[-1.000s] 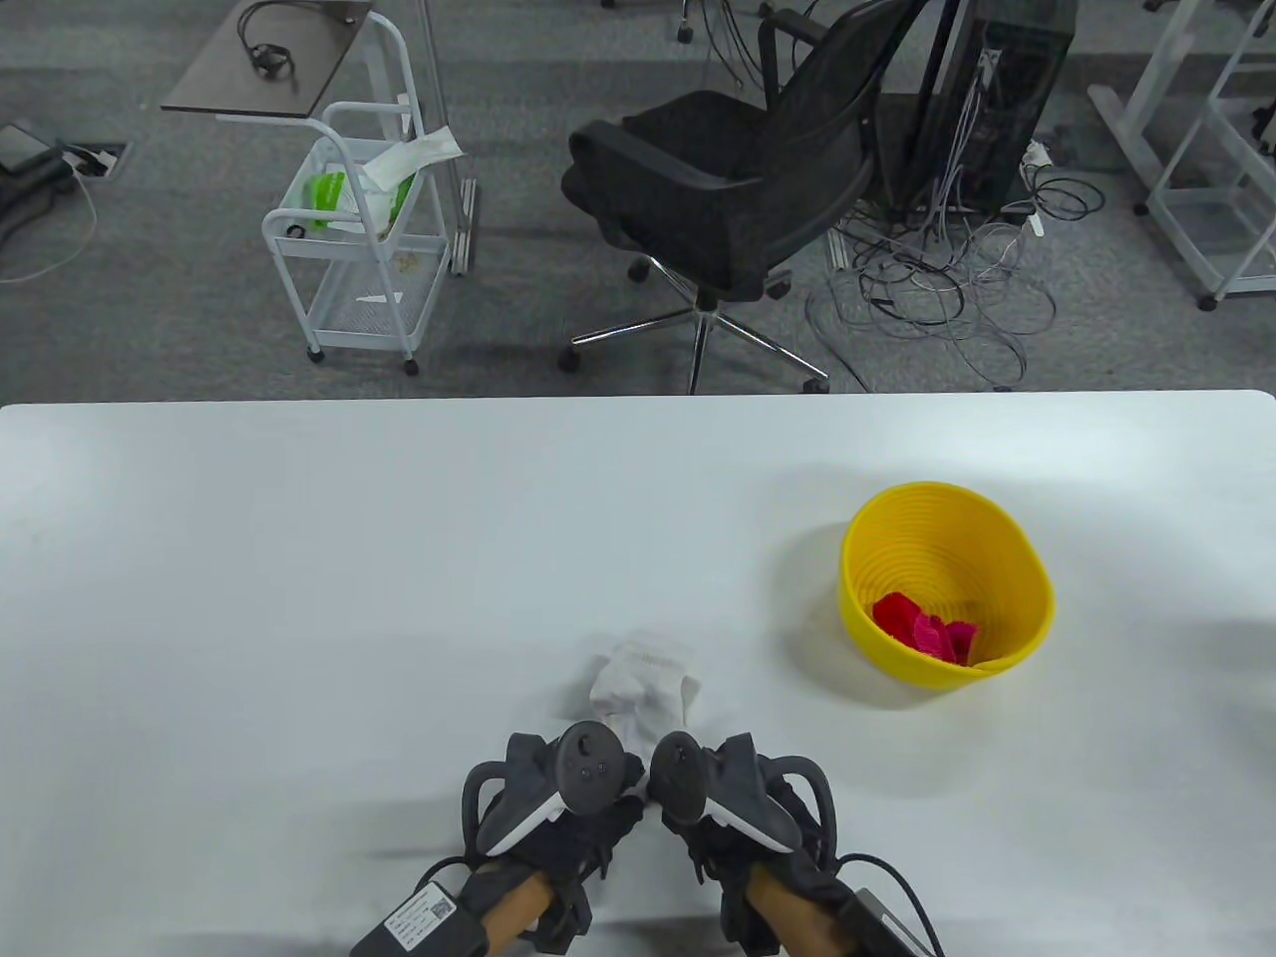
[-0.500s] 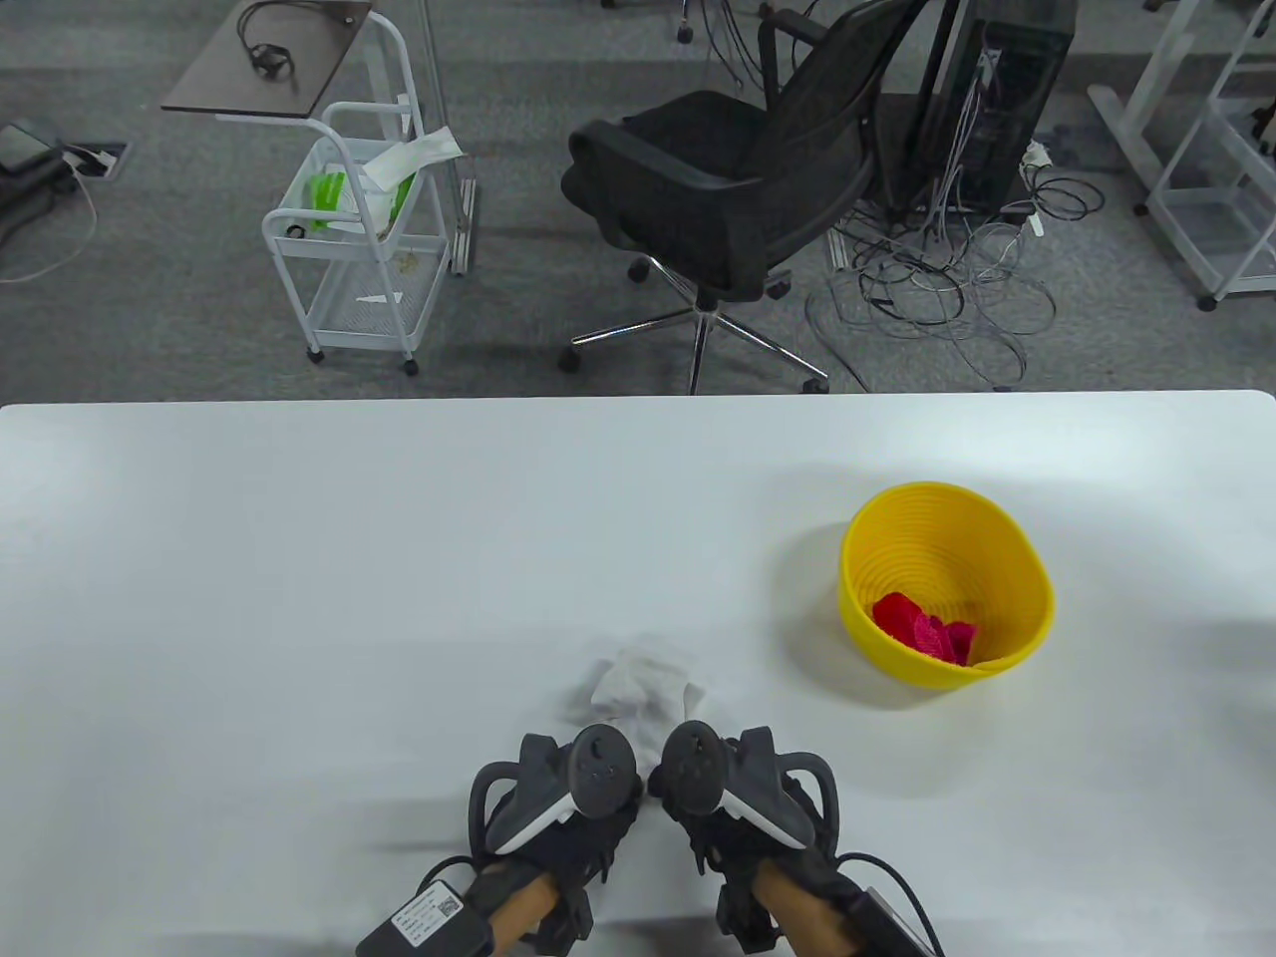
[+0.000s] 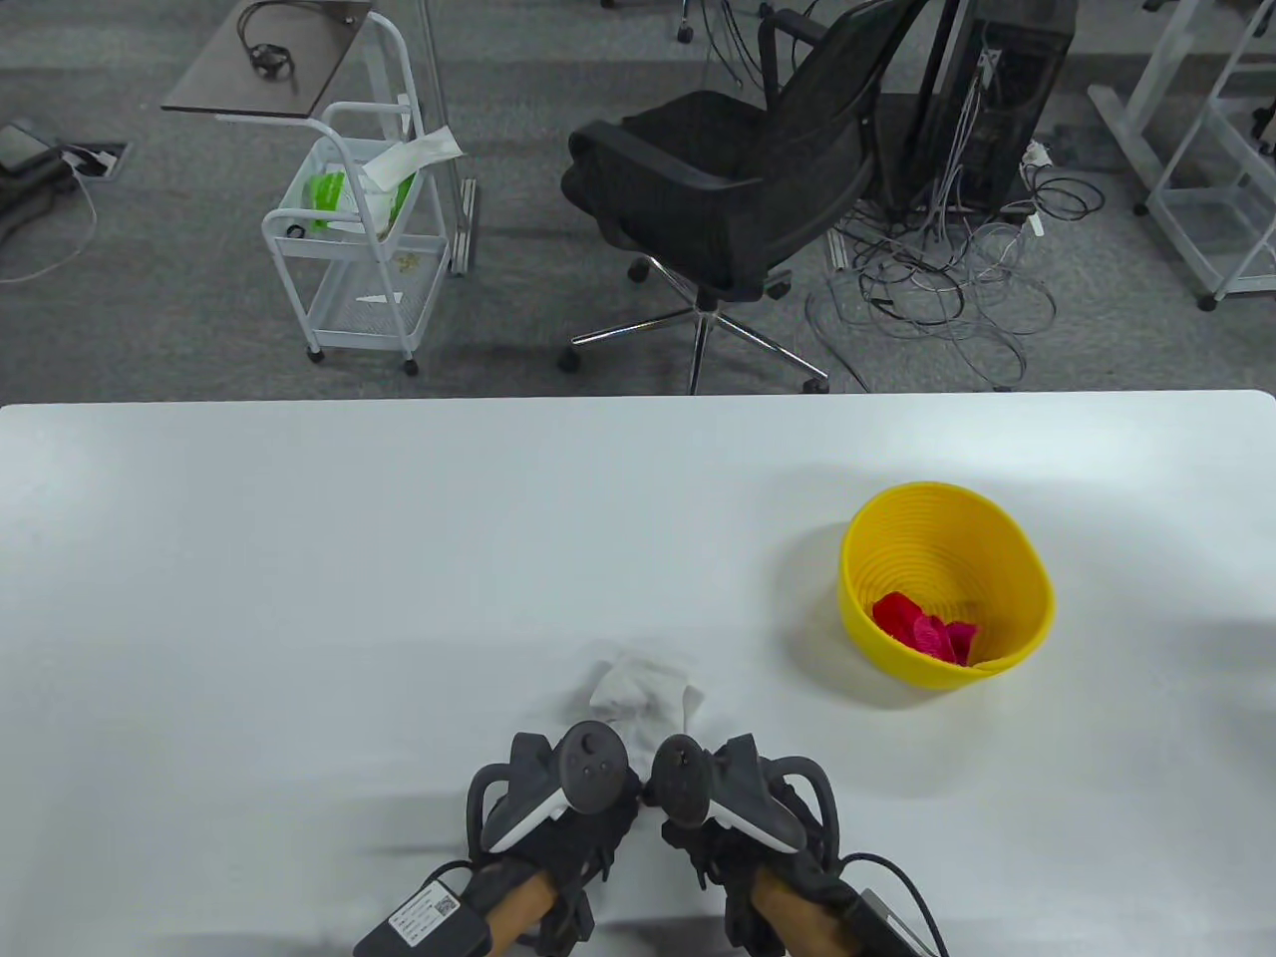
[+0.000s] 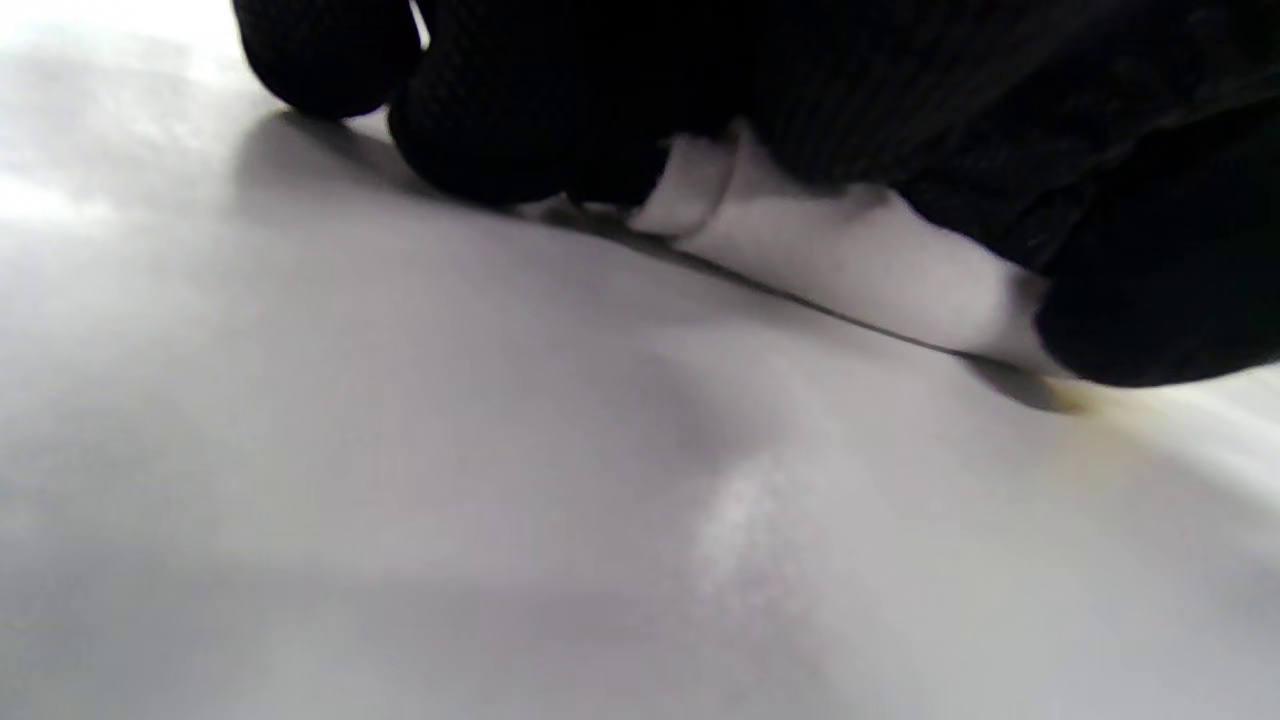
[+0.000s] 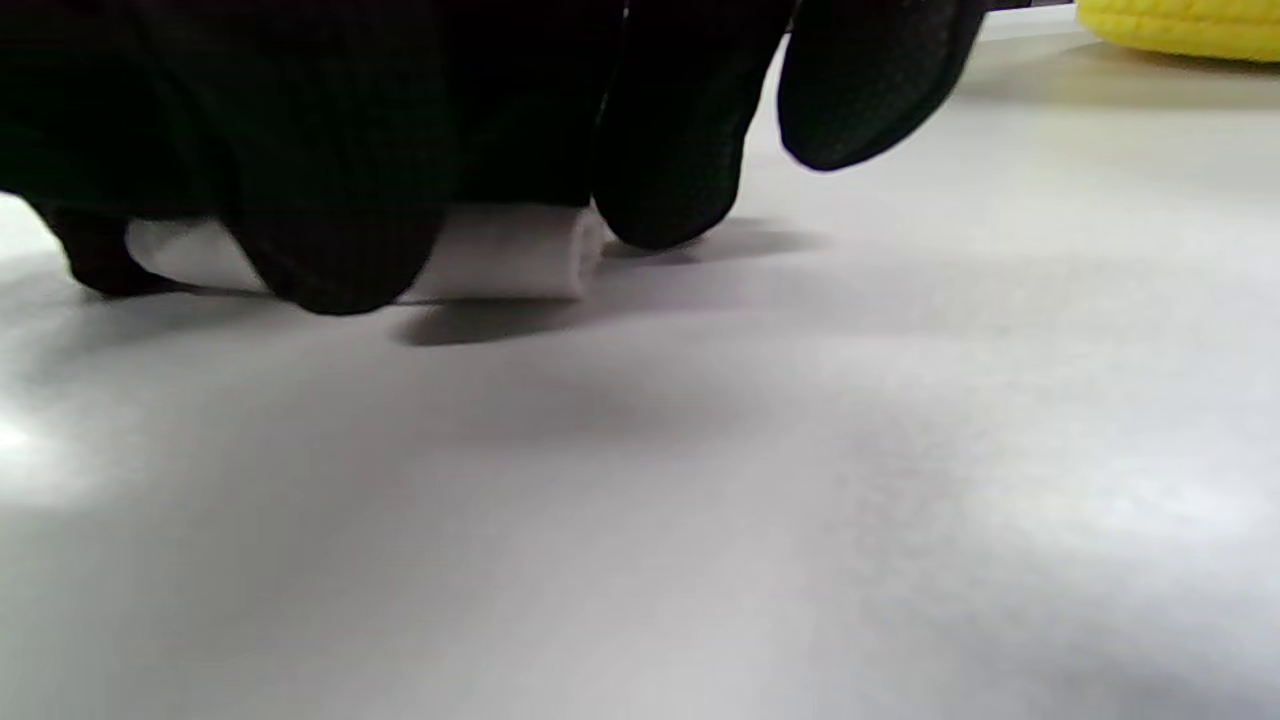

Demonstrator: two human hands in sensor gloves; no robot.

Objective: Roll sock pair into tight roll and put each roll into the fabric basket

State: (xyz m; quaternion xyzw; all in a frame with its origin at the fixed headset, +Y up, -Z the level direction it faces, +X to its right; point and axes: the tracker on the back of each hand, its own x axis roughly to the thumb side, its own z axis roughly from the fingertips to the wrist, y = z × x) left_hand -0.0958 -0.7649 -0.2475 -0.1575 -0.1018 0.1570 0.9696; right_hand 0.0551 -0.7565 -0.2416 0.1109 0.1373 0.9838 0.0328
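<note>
A white sock pair (image 3: 643, 690) lies near the table's front edge, its near end rolled under both hands. My left hand (image 3: 558, 797) and right hand (image 3: 733, 797) sit side by side over that end. In the left wrist view curled black fingers (image 4: 480, 150) press and grip the white sock roll (image 4: 850, 260). The right wrist view shows fingers (image 5: 340, 230) curled over the white roll (image 5: 500, 255) on the table. The yellow basket (image 3: 1017, 573) stands to the right, with a red and pink sock roll (image 3: 922, 628) inside.
The basket's yellow wall (image 5: 1180, 25) shows at the right wrist view's top right corner. Beyond the table's far edge (image 3: 638, 397) are a black office chair (image 3: 738, 189), a white cart (image 3: 349, 239) and loose cables on the floor.
The free part of the white sock has grown shorter and flatter as the roll took it in. Both hands shifted only slightly at the near end.
</note>
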